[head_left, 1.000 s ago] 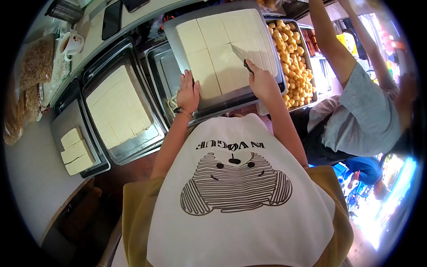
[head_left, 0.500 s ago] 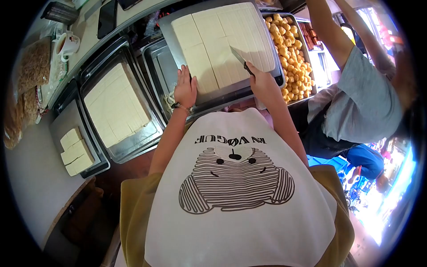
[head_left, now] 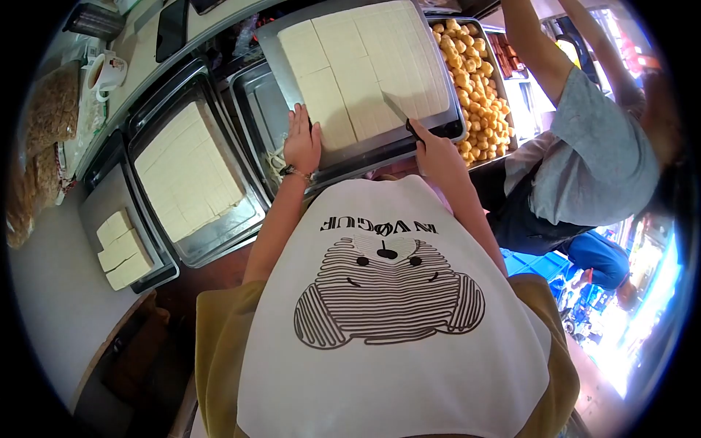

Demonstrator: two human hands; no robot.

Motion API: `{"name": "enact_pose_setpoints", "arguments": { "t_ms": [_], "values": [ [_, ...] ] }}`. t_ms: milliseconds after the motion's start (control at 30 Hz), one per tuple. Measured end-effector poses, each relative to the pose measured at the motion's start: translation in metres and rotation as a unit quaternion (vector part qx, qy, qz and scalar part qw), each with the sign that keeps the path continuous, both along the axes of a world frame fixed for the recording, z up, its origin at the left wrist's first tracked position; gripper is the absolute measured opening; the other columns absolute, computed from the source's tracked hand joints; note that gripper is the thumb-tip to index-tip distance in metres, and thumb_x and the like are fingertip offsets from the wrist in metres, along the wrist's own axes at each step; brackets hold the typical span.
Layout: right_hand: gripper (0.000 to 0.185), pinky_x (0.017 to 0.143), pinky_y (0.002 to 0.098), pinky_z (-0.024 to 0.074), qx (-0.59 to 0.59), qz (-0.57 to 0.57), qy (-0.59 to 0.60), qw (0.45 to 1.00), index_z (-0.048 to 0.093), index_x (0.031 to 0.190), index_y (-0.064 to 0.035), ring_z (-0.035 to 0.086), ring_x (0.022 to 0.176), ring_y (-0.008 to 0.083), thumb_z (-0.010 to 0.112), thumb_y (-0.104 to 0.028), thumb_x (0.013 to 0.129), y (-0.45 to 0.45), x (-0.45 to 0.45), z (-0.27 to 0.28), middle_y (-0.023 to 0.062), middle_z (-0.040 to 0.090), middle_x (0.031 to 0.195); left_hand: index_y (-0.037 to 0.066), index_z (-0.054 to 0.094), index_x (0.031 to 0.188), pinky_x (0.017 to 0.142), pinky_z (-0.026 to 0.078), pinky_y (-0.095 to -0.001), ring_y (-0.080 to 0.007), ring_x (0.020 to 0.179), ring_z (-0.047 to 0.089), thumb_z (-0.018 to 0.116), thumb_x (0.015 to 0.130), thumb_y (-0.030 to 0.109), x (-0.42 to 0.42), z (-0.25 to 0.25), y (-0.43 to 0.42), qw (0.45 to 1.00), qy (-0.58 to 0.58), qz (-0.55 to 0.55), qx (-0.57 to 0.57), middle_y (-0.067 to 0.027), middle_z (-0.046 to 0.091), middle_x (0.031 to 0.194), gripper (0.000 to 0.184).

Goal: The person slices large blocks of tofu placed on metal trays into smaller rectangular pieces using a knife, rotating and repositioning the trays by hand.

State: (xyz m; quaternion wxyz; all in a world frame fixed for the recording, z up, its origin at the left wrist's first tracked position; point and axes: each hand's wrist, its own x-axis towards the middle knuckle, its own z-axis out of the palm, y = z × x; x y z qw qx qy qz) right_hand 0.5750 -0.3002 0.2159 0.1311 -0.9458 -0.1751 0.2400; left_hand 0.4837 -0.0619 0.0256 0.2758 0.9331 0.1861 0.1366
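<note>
A large slab of white tofu [head_left: 350, 66], scored by several straight cuts, lies on a flat metal sheet [head_left: 276, 55] in front of me. My right hand [head_left: 442, 157] is closed around the dark handle of a knife [head_left: 396, 109]. Its blade points away to the upper left, over the slab's near right part. At the sheet's near left edge, my left hand [head_left: 301, 146] rests with fingers stretched out and nothing visibly held. Below the sheet is a deeper metal tray [head_left: 255, 91], with pale scraps [head_left: 276, 162] near my left wrist.
Left of me stand a tray of cut tofu [head_left: 190, 171] and a smaller tray with several tofu blocks [head_left: 124, 248]. Golden fried balls [head_left: 478, 87] fill a tray on the right. A person in a grey shirt [head_left: 599, 160] works beside it. A phone [head_left: 172, 31] and mug [head_left: 109, 73] are on the counter.
My right hand and the knife have moved slightly nearer to me, toward the slab's near edge. My left hand stays at the sheet's edge. The view has shifted slightly.
</note>
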Motion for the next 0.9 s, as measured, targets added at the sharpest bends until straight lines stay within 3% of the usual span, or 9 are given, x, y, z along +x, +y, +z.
{"name": "enact_pose_setpoints", "arguments": {
  "t_ms": [167,467,767,900],
  "values": [
    [0.046,0.07,0.0487,0.0483,0.016,-0.001,-0.001,1.0,0.046,0.132,-0.015,0.061,0.067,0.0422,0.044,-0.016,0.086,-0.011,-0.008,-0.001,0.0277,0.06,0.075,0.0,0.036,0.136,0.102,0.037,-0.0392,-0.0335,0.131,0.035,0.043,0.095,0.029,0.0,-0.001,0.0,1.0,-0.01,-0.002,0.003,-0.0171,0.036,0.142,0.051],
    [0.046,0.069,0.05,0.0481,-0.031,0.009,0.044,0.998,0.045,0.133,-0.0118,0.062,0.072,0.0413,0.046,-0.013,0.086,-0.025,-0.026,0.017,0.0253,0.063,0.077,0.0,0.036,0.137,0.102,0.037,-0.0393,-0.0331,0.132,0.035,0.042,0.095,0.029,0.0,0.0,0.0,1.0,-0.006,-0.004,0.001,-0.017,0.036,0.142,0.051],
    [0.042,0.076,0.0502,0.0471,-0.014,0.004,0.044,0.999,0.05,0.127,-0.0114,0.061,0.079,0.0436,0.045,-0.011,0.085,-0.049,-0.049,0.023,0.0292,0.061,0.079,0.001,0.035,0.137,0.103,0.035,-0.0398,-0.0322,0.133,0.032,0.041,0.095,0.03,0.001,0.004,-0.001,1.0,0.025,0.005,-0.011,-0.0154,0.034,0.144,0.051],
    [0.042,0.072,0.0442,0.0485,-0.009,-0.015,0.088,0.996,0.053,0.125,-0.0109,0.062,0.073,0.0393,0.049,-0.01,0.083,-0.052,-0.045,0.055,0.0276,0.061,0.08,0.0,0.034,0.138,0.104,0.034,-0.0397,-0.0326,0.134,0.03,0.04,0.095,0.03,0.002,0.009,-0.002,0.999,0.042,0.008,-0.023,-0.0162,0.032,0.145,0.052]
  ]
}}
